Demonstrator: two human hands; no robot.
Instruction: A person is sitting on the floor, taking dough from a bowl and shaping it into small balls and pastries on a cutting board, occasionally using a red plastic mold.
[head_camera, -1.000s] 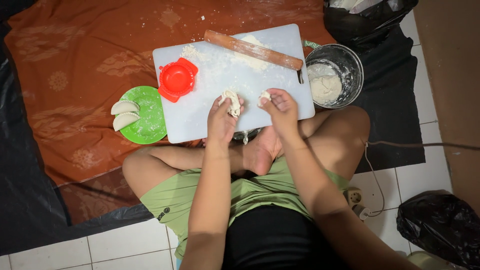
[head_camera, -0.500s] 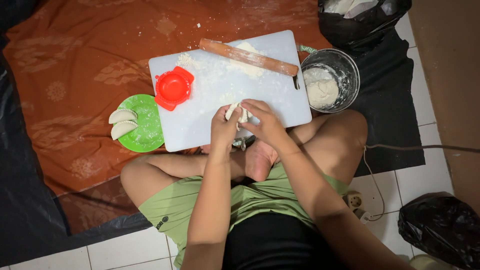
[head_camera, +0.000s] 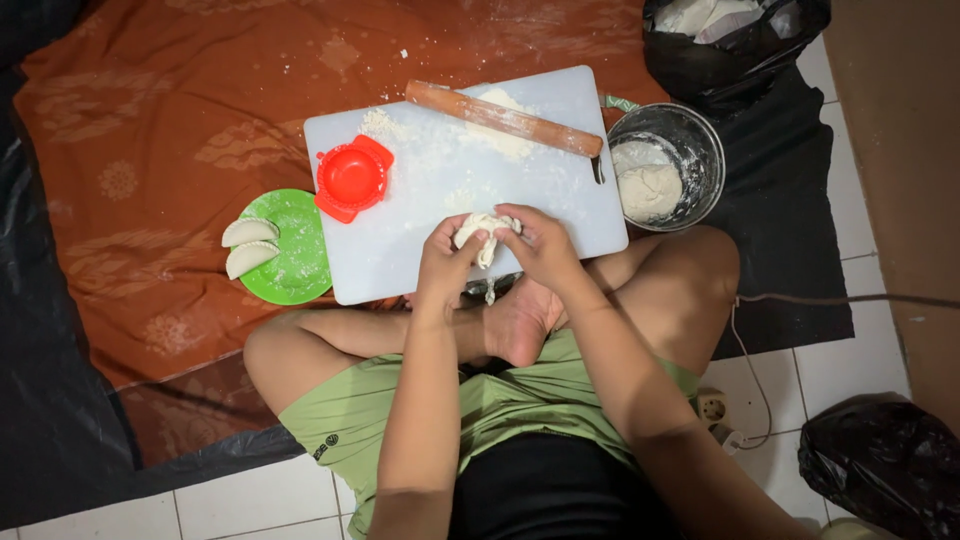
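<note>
I see the left hand (head_camera: 445, 262) and right hand (head_camera: 540, 245) both closed on one dough lump (head_camera: 482, 232), held together over the floured white cutting board's (head_camera: 400, 250) near edge.

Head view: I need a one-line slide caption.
Both hands, left and right, work dough over a floured board beside rolling pin, red press and bowl.

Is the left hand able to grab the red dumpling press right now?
Probably not at once: the left hand and right hand both hold a dough lump. The red press sits near, on the white board, nothing between.
</note>
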